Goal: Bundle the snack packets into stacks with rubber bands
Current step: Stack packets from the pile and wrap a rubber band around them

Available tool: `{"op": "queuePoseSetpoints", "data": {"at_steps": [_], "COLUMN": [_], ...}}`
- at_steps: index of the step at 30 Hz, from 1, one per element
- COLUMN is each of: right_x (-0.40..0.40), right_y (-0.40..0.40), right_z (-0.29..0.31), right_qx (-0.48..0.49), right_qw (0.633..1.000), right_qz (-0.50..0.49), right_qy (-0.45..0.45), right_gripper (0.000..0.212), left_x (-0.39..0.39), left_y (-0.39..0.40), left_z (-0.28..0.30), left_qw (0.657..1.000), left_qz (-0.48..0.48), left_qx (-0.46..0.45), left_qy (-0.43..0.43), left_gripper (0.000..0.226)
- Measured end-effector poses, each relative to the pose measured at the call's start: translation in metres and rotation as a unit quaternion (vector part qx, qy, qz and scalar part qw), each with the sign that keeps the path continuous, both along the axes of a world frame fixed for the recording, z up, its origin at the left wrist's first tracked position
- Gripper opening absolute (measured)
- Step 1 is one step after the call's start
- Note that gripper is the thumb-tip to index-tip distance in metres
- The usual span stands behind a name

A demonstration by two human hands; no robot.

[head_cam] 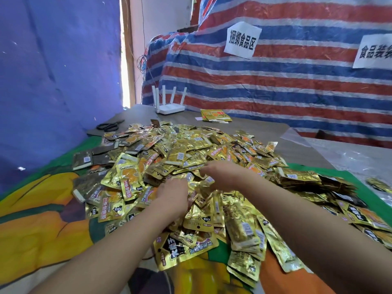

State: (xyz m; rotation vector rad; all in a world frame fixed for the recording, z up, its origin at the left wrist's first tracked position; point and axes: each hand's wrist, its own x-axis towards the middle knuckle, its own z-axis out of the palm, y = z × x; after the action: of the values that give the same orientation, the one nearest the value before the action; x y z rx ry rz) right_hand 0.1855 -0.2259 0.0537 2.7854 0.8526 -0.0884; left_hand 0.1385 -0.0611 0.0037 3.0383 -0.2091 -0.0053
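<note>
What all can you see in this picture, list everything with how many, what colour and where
snack packets: a large loose pile, mostly gold, spread across the middle of the table
small stack of packets: one, yellow and orange, at the far side of the table, apart from the pile
scissors: one pair, black, far left of the table
router: one, white, four antennas, at the far edge
paper signs: two, white with black writing, on the striped tarp
tarp: one, red, white and blue stripes, behind the table
cloth: one, green, orange and yellow, under the pile
hands: left and right, both in the pile
</note>
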Motion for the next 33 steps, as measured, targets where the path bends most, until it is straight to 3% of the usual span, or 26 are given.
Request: {"op": "queuePoseSetpoints", "data": {"at_steps": [4, 9, 14, 18, 19, 21, 23, 25, 27, 31, 33], "right_x": [0.021, 0.017, -0.017, -0.043, -0.048, -0.056, -0.062, -0.065, -0.071, -0.072, -0.071], "right_y": [0.008, 0.0, -0.022, -0.039, -0.041, -0.038, -0.03, -0.017, 0.003, 0.035, 0.039], "right_z": [-0.01, -0.016, -0.028, -0.034, -0.032, -0.02, -0.007, -0.001, -0.011, -0.047, -0.052], "right_qx": [-0.072, -0.048, 0.057, 0.18, 0.231, 0.348, 0.472, 0.515, 0.479, 0.331, 0.309], "right_qw": [0.996, 0.997, 0.997, 0.979, 0.963, 0.908, 0.806, 0.736, 0.745, 0.854, 0.867], "right_qz": [0.048, 0.064, 0.035, -0.083, -0.117, -0.193, -0.268, -0.318, -0.352, -0.367, -0.368], "right_qy": [0.0, -0.018, -0.022, 0.043, 0.07, 0.133, 0.236, 0.302, 0.301, 0.162, 0.131], "right_gripper": [0.054, 0.05, 0.034, 0.016, 0.013, 0.014, 0.002, 0.012, 0.014, 0.015, 0.013], "left_x": [-0.003, -0.034, -0.056, -0.057, -0.054, -0.042, -0.028, -0.018, -0.011, -0.003, 0.0], "left_y": [-0.004, 0.003, 0.017, 0.048, 0.059, 0.08, 0.095, 0.098, 0.091, 0.073, 0.067], "left_z": [-0.013, -0.031, -0.032, -0.02, -0.014, -0.003, 0.005, 0.01, 0.012, 0.004, -0.002], "left_qw": [0.998, 0.986, 0.977, 0.943, 0.928, 0.915, 0.902, 0.89, 0.904, 0.924, 0.937], "left_qz": [0.004, -0.05, -0.08, 0.02, 0.057, 0.126, 0.181, 0.205, 0.213, 0.209, 0.214], "left_qx": [-0.055, -0.152, -0.173, -0.331, -0.369, -0.382, -0.386, -0.396, -0.351, -0.279, -0.237], "left_qy": [-0.014, -0.053, -0.094, -0.017, 0.003, 0.029, 0.063, 0.095, 0.119, 0.159, 0.143], "left_gripper": [0.066, 0.042, 0.044, 0.029, 0.031, 0.059, 0.084, 0.09, 0.085, 0.065, 0.044]}}
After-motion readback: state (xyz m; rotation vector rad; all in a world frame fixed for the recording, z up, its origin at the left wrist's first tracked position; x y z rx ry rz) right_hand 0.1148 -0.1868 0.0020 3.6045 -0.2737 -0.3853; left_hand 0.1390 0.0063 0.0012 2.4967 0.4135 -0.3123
